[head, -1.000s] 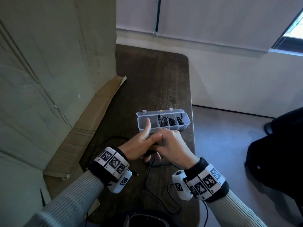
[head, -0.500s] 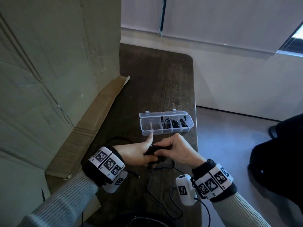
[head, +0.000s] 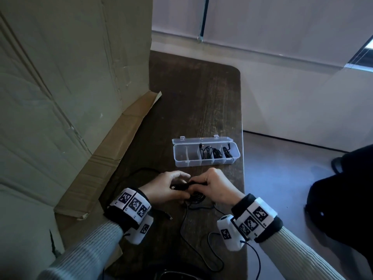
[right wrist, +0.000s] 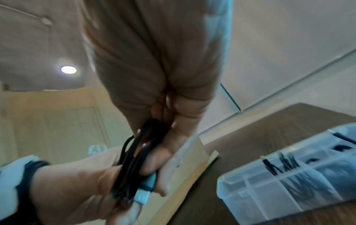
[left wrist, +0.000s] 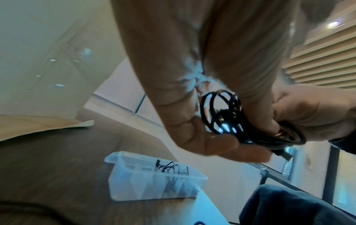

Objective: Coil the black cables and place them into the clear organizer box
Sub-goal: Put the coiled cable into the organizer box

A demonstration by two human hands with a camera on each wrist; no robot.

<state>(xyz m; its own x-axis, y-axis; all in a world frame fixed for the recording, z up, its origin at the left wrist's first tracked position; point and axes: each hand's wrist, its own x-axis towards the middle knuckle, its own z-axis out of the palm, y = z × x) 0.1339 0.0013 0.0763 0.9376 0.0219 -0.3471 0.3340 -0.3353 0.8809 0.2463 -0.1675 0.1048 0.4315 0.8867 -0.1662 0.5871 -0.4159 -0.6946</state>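
Both hands meet over the dark table, just in front of the clear organizer box (head: pixel 181 161). Between them is a small coil of black cable (head: pixel 182 187). My left hand (head: pixel 180 179) curls its fingers round one side of the coil, and my right hand (head: pixel 198 183) pinches the other side. The left wrist view shows the coil's loops (left wrist: pixel 221 114) against my left fingers (left wrist: pixel 208 143). In the right wrist view the coil (right wrist: pixel 134 158) is pinched with a plug at its lower end. The cable's loose tail (head: pixel 184 225) trails toward me. The box's lid is open and its right compartments hold coiled cables (head: pixel 214 153).
A large cardboard sheet (head: pixel 70 98) leans along the table's left side, its flap (head: pixel 113 158) lying on the table. Another black cable (head: pixel 139 171) loops left of my left hand. The table's right edge (head: pixel 243 178) runs beside the box. A dark bag (head: pixel 343 188) sits on the floor.
Both hands have drawn back from the box toward me. My left thumb, raised before, has folded down onto the coil. The box has not moved.
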